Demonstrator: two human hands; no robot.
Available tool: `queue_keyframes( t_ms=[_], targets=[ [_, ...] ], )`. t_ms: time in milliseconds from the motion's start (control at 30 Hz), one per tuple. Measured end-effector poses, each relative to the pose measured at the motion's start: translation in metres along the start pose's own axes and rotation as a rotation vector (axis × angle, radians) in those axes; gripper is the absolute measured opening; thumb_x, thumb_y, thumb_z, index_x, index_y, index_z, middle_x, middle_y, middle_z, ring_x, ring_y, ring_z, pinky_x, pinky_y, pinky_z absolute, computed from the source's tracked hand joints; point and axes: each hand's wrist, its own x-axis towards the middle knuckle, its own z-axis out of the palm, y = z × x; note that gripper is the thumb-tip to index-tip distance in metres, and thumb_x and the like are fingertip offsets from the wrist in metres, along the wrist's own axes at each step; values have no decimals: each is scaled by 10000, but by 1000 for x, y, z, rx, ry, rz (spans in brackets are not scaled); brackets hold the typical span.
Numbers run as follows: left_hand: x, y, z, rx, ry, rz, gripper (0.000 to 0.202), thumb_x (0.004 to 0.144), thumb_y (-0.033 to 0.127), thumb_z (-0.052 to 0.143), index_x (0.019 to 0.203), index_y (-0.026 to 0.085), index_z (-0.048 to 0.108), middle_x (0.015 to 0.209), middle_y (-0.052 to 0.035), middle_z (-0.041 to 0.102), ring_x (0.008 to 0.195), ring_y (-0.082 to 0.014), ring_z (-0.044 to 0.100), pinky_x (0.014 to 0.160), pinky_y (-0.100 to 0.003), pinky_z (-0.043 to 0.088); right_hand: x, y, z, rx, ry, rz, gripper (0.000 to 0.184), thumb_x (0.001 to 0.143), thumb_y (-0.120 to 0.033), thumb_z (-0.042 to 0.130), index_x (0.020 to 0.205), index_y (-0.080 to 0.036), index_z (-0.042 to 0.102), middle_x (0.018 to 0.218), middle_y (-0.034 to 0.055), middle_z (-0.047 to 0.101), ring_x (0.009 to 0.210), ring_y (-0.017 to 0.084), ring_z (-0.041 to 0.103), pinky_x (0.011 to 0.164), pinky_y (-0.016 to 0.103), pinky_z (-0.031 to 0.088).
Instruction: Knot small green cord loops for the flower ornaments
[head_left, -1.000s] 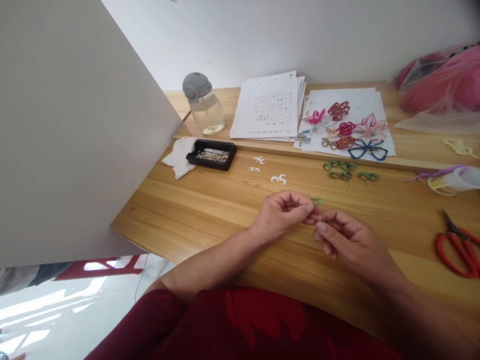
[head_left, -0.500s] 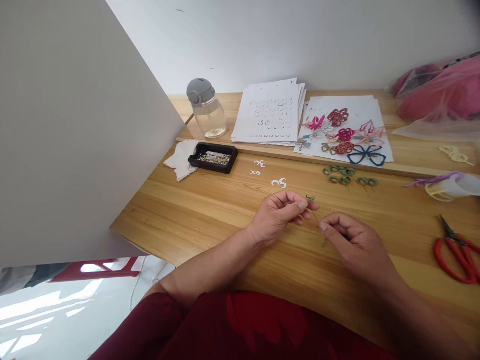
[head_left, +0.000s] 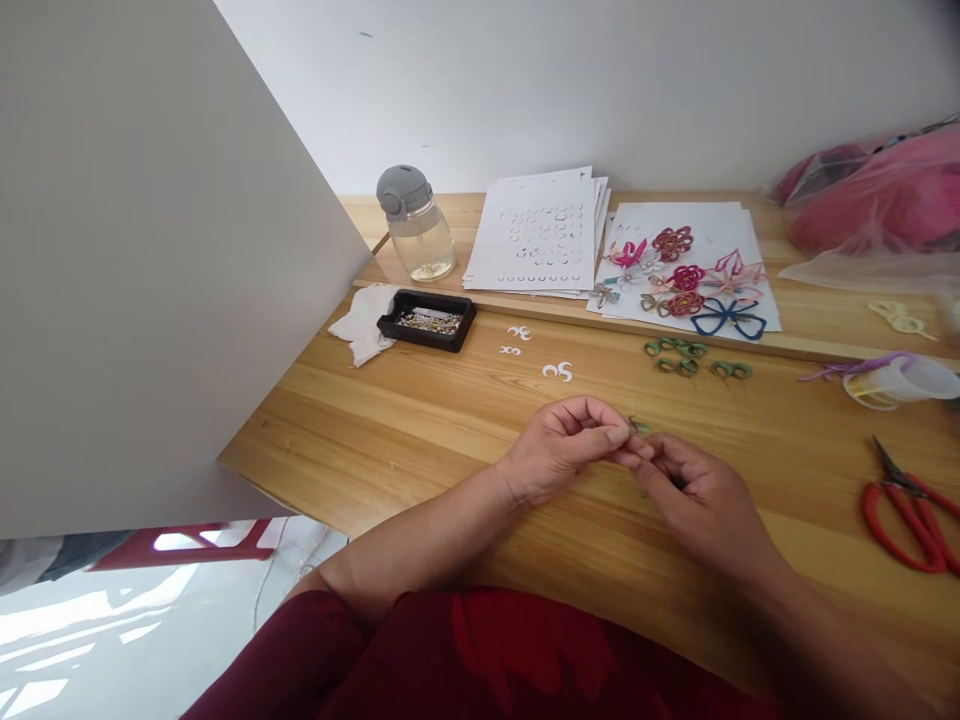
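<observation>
Green material shows just past the fingertips of the left hand (head_left: 566,450), whose thumb and forefinger pinch a small green piece (head_left: 640,427) above the table (head_left: 390,420). The right hand (head_left: 705,510) meets them, its thumb and fingers curled in against the left fingertips; that contact is hidden, so whether it grips the piece too cannot be told. Beyond, green curls (head_left: 694,350) lie in clusters, with white crescents (head_left: 567,370) to their left. Red-handled cutters (head_left: 913,515) rest at right, near a cup (head_left: 900,385). Flowers (head_left: 686,277) lie on paper (head_left: 697,220) farther back.
</observation>
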Motion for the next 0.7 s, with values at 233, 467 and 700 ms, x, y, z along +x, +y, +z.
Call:
queue_keyframes(
  t_ms=[233,467,700],
  targets=[
    [0,3,-3,270,-33,127,464,731,497,951,826,132,682,840,-51,712,749,-99,622,748,-250,510,5,-1,-7,-160,183,-158,226,973,-456,689,1027,-253,773,940,63,755,755,208,651,666,349,499],
    [-2,-6,-9,650,-69,308,245,890,368,777,874,136,701,848,-65,715,734,-107,598,732,-252,511,6,-7,-19,282,19,0,250,961,-510,744,1050,-288,818,718,2,656,644,153,582,576,284,478],
    [1,-7,-9,761,-41,294,168,856,305,735,843,142,701,828,-56,733,707,-103,617,694,-229,516,8,-10,-16,358,46,-73,87,899,-311,814,981,-289,795,716,-19,706,613,121,622,580,240,534]
  ],
)
